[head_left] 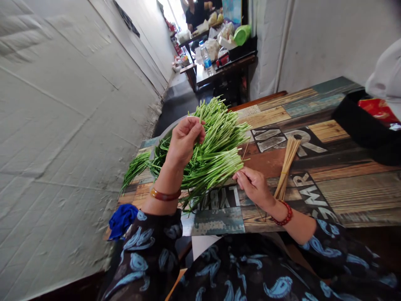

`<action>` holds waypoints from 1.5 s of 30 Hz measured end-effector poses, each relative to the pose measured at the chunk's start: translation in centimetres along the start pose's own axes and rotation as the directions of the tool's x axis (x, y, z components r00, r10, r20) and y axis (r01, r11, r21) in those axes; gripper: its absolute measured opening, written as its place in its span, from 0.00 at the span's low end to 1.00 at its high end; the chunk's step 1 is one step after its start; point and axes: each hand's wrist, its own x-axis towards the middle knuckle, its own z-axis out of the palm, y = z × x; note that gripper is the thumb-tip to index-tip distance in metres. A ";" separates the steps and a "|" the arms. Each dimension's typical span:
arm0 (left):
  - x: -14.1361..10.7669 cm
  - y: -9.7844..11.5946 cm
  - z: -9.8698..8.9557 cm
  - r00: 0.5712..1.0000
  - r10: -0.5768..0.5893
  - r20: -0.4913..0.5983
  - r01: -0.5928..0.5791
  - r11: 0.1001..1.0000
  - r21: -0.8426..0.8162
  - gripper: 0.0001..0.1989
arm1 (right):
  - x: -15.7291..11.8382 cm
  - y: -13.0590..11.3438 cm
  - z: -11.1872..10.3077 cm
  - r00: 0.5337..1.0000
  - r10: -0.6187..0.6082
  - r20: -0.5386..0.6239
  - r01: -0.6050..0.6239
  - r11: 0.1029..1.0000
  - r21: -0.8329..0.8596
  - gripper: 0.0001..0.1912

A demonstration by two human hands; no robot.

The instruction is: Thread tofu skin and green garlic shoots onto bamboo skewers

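A large heap of garlic chives (222, 125), with pale cut ends facing right, spills from a grey basin (169, 126) onto the table. My left hand (187, 140) is closed above the heap, thumb and fingers pinching a chive stem that pokes up past the fingertips. At the pale ends of the lower bunch, my right hand (255, 186) has its fingertips pinched together; what lies between them is too small to make out. To the right of that hand lies a bundle of thin bamboo skewers (287, 161).
The wood-patterned table (354, 190) carries a black container (351, 125) with a red packet at right. A blue cloth (123, 220) lies at the left corner, near the wall (78, 138). Behind, another table holds a water bottle (205, 56) and bags; a person (196, 16) is farther back.
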 end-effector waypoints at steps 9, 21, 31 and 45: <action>-1.3 0.0 0.7 0.991 -0.097 0.088 0.054 0.915 0.400 0.09 | 0.0 -0.1 0.0 1.000 0.008 0.004 -0.008 1.000 0.016 0.16; -2.2 -1.9 2.5 0.940 -0.295 0.172 0.233 0.922 0.308 0.14 | 0.3 -0.1 -0.1 0.999 0.035 0.018 -0.035 0.999 0.015 0.18; -2.5 -1.6 2.5 0.937 -0.294 0.186 0.236 0.930 0.283 0.12 | 0.2 0.0 -0.1 0.997 0.075 0.024 -0.076 0.997 0.033 0.19; -2.4 -1.8 2.2 0.943 -0.284 0.174 0.231 0.934 0.271 0.10 | 0.2 0.0 0.0 0.996 0.087 0.021 -0.087 0.995 0.039 0.20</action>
